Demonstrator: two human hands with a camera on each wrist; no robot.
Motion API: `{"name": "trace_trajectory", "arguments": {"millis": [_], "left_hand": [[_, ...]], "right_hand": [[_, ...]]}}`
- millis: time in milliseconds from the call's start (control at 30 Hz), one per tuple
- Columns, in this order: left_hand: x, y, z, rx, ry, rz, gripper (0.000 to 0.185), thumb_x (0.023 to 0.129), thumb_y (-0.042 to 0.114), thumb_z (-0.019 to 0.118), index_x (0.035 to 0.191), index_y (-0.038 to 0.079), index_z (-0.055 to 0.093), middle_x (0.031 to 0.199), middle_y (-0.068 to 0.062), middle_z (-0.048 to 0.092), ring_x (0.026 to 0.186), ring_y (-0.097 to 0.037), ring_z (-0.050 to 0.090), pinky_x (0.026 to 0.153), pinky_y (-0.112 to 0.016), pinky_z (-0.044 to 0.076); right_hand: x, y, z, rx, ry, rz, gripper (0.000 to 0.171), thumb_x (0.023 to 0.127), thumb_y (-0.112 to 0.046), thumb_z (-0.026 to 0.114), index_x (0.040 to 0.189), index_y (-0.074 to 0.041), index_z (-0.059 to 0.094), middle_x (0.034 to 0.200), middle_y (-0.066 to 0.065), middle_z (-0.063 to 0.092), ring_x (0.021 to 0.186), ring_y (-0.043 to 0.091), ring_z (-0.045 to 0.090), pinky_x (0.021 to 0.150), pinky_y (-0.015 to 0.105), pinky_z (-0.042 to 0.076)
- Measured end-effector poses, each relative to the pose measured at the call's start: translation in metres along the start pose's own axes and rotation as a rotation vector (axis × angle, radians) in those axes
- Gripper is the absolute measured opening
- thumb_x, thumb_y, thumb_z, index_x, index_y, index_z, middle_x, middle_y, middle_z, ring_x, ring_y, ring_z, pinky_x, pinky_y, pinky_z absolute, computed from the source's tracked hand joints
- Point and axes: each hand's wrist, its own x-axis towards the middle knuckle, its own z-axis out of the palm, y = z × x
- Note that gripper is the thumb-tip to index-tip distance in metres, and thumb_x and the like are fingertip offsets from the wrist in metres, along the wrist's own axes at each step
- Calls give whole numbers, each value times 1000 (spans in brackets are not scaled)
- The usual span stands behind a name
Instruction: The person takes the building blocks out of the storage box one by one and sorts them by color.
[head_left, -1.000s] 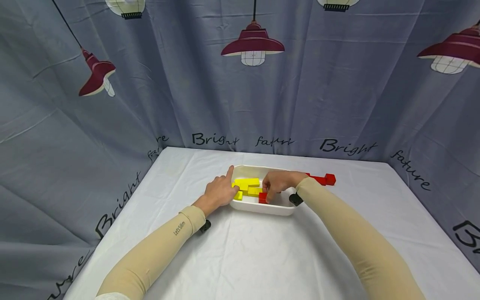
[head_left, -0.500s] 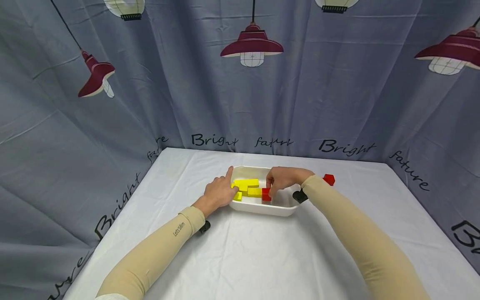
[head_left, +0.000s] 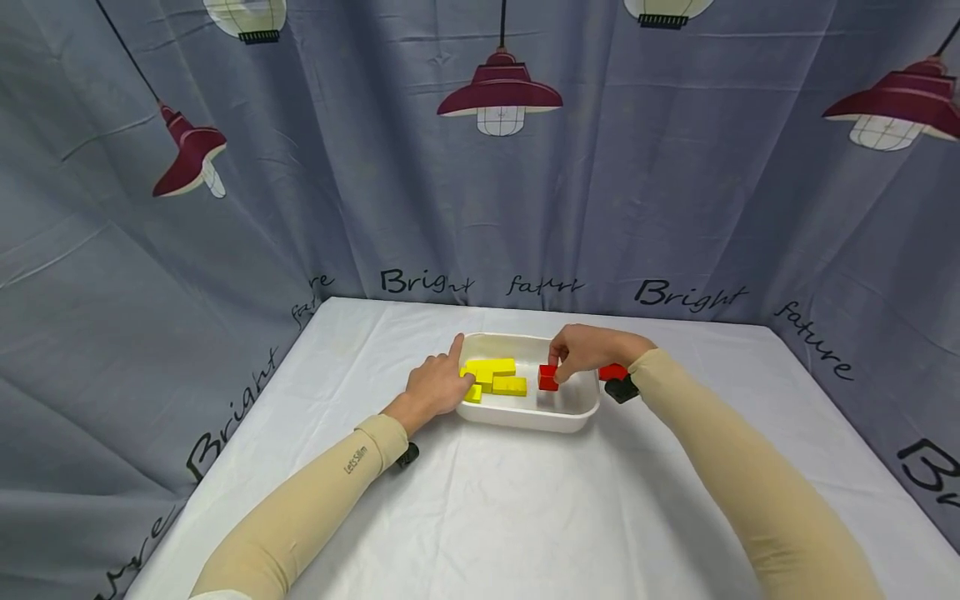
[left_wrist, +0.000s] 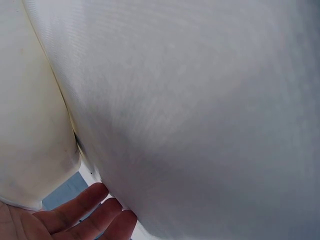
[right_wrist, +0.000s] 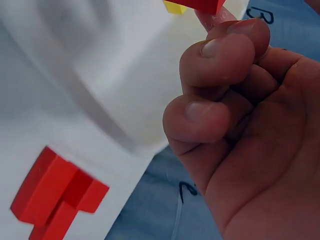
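Right hand (head_left: 592,352) pinches red block (head_left: 548,377) above tray (head_left: 525,413).

White table (head_left: 525,500) — grey lamp-print curtain (head_left: 300,208), apparently.

Your tray (head_left: 525,414) sits mid-table (head_left: 480,517), toward the far edge. Inside it, the flat blocks (head_left: 495,375) lie in the left half, and the small block (head_left: 548,377) is to their right, pinched in your right hand (head_left: 588,352) over the tray. Your left hand (head_left: 437,385) rests against the tray's left rim. Just outside the right wall, behind your right wrist, lies another block piece (right_wrist: 55,197) on the table.
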Motion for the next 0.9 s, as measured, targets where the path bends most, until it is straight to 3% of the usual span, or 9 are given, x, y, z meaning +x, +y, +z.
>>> {"name": "trace_trajectory", "arguments": {"millis": [500, 733, 900], "left_hand": [[1, -4, 2, 6, 20, 23, 78, 95, 42, 46, 162, 18, 15, 127, -18, 63, 110, -31, 62, 82, -50, 52], [2, -3, 0, 6, 11, 18, 78, 95, 42, 45, 162, 17, 14, 128, -18, 62, 110, -30, 62, 83, -49, 52], [2, -4, 0, 2, 7, 19, 78, 95, 41, 45, 162, 17, 14, 128, -18, 62, 110, -31, 61, 82, -49, 52]], "right_hand": [[-32, 30, -18, 31, 120, 3, 15, 84, -22, 72, 95, -12, 69, 78, 3, 57, 74, 19, 54, 67, 31, 43], [-43, 46, -23, 35, 182, 10, 17, 87, -22, 68, 99, -10, 69, 82, 7, 62, 80, 25, 59, 70, 31, 47], [-50, 60, -24, 35, 218, 13, 18, 87, -21, 66, 100, -8, 69, 76, 6, 59, 71, 21, 57, 64, 30, 45]]}}
